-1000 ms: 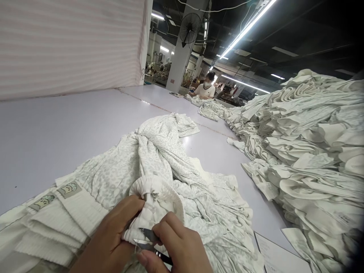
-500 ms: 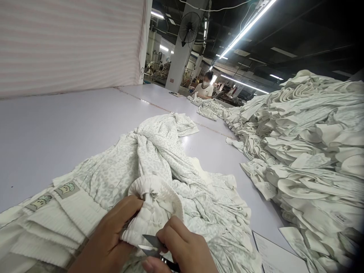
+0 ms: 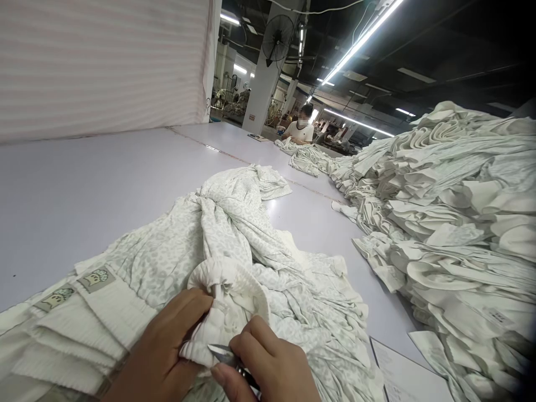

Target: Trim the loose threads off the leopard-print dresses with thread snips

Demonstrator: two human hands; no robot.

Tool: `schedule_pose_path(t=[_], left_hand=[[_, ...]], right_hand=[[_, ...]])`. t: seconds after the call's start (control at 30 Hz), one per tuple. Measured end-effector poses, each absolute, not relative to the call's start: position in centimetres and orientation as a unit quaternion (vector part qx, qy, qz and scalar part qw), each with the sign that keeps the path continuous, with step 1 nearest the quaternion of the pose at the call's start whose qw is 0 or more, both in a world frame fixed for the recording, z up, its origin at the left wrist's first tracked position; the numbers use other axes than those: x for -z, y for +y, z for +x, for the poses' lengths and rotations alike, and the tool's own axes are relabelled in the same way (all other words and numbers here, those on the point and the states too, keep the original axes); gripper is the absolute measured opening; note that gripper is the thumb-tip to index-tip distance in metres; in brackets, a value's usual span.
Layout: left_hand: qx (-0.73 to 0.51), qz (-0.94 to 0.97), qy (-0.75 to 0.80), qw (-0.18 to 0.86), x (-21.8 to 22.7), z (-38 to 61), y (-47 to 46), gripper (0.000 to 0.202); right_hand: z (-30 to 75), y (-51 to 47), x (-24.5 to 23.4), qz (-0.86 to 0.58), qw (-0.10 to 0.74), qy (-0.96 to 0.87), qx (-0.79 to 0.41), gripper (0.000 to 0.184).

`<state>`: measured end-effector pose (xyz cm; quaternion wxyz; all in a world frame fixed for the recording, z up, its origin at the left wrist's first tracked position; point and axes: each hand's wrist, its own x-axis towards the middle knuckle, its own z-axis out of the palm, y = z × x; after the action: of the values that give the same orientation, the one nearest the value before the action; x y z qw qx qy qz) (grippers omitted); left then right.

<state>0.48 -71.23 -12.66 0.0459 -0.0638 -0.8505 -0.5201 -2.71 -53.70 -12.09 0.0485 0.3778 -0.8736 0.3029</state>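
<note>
A pale garment with a grey-green spotted print (image 3: 228, 229) lies bunched before me, its white elastic waistband (image 3: 251, 287) turned up so the inside shows. My left hand (image 3: 167, 340) is closed on the left edge of that waistband. In my right hand (image 3: 272, 357) are small thread snips (image 3: 221, 353), their blades together and pointing left, against the band's near edge. Any thread between the blades is too small to make out. Left of my hands lie more waistbands, with a grey cartoon label (image 3: 96, 278) on the garment there.
A tall heap of similar garments (image 3: 452, 223) fills the right side of the table (image 3: 104, 184). A white paper sheet (image 3: 406, 371) lies at the lower right. Across the table a person (image 3: 301, 129) is beside more garments. Striped fabric (image 3: 104, 67) hangs at the left.
The blades of the snips have closed together, and my right thumb has moved up towards the fingers. My left hand keeps its hold on the waistband.
</note>
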Motion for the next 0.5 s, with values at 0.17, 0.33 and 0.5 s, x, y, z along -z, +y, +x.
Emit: schedule_pose_path(t=[0.17, 0.33, 0.5], left_hand=[[0.513, -0.055, -0.855, 0.047, 12.69, 0.42, -71.17, 0.010], [0.514, -0.061, -0.854, 0.056, 12.49, 0.34, -71.06, 0.010], [0.517, -0.067, -0.852, 0.054, 12.92, 0.48, -71.24, 0.011]], right_hand=[[-2.64, -53.49, 12.13, 0.385, 0.061, -0.875, -0.289, 0.050], [-2.58, -53.77, 12.15, 0.387, 0.060, -0.876, -0.280, 0.047], [-2.51, -53.84, 12.05, 0.388, 0.065, -0.879, -0.271, 0.045]])
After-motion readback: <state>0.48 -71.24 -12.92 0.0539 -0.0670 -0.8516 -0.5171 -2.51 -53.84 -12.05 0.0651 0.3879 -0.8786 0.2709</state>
